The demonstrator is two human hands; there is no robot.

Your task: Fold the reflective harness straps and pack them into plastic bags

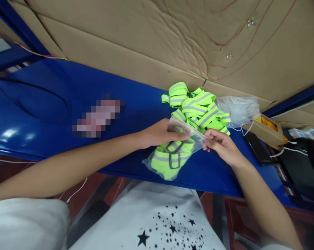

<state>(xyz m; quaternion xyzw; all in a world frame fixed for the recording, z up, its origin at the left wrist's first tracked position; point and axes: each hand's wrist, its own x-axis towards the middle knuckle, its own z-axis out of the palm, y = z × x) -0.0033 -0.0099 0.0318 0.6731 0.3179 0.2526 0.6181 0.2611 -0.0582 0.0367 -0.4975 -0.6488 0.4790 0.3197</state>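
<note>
In the head view, I am holding a clear plastic bag [198, 142] over the near part of the blue table [136, 104]. My left hand [164, 133] is reaching in from the left, and its thumb is lying flat across the bag's upper part, pressing the film; the other fingers are mostly hiding behind the plastic, so I cannot tell how they are curling. My right hand [221, 146] is pinching the bag's right corner by its mouth between thumb and forefinger, the remaining fingers bending in beside them.

Inside the bag, a folded neon-yellow strap [160, 156] with grey stripes is sitting below my left thumb and to the lower left of my right fingertips. Its dark buckle [170, 161] is showing through the film, below the thumb tip.

Just beyond my fingers, a loose pile of matching straps [201, 107] is lying against the cardboard wall [120, 34]. Another plastic bag [240, 109] is resting to its right, and a dark phone [258, 149] is lying to the right of my right hand.
</note>
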